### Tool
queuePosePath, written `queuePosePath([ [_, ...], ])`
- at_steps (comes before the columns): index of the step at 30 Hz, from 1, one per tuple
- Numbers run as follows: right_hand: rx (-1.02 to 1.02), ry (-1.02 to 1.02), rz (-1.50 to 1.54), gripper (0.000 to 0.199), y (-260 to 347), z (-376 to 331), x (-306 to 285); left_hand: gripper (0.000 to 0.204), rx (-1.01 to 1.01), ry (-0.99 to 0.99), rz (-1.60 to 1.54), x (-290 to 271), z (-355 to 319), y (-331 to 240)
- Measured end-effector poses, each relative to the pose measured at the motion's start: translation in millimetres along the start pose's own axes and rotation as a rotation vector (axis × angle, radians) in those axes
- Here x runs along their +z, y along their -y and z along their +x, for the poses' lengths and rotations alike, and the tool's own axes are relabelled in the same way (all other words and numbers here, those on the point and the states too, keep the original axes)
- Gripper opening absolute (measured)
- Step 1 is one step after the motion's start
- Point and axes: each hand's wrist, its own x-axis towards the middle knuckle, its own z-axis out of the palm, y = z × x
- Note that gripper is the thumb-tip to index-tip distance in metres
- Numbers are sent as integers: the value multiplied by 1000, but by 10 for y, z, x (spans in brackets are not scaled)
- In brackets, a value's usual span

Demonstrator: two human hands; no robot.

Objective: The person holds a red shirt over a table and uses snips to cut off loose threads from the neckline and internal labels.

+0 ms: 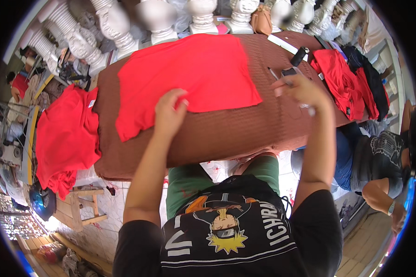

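A red fabric piece [189,69] lies spread over the brown-covered table [208,134], slightly wrinkled, its lower left corner reaching toward me. My left hand [170,111] is over the near edge of this cloth, fingers loosely curled and thumb apart, with nothing visible in it. To the right of the fabric, my right hand [302,90] is raised over the table, its fingers bent together and somewhat blurred. What they hold, if anything, I cannot make out. Just beyond that hand are a pen [272,72] and a small dark object [289,71].
A heap of red garments [67,138] hangs at the table's left end. Red and black clothes [344,83] lie at the right, near a black cylinder [299,56] and a white strip [286,46]. White balusters [115,27] line the back. A person [379,161] sits at right.
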Motion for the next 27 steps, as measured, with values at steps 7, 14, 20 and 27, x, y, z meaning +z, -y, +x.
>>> queuePosePath([
  [7,-126,-152,46,27,-427,634,705,39,-13,178,354,534,-299,-190],
  [14,-84,-317,490,31,-645,1740,708,37,-31,205,401,516,-246,-331],
  [20,-84,-425,618,34,-580,2530,798,38,-57,236,384,496,-218,-391],
  [27,-72,-362,865,34,-324,2766,869,38,-94,241,350,465,-189,-424],
])
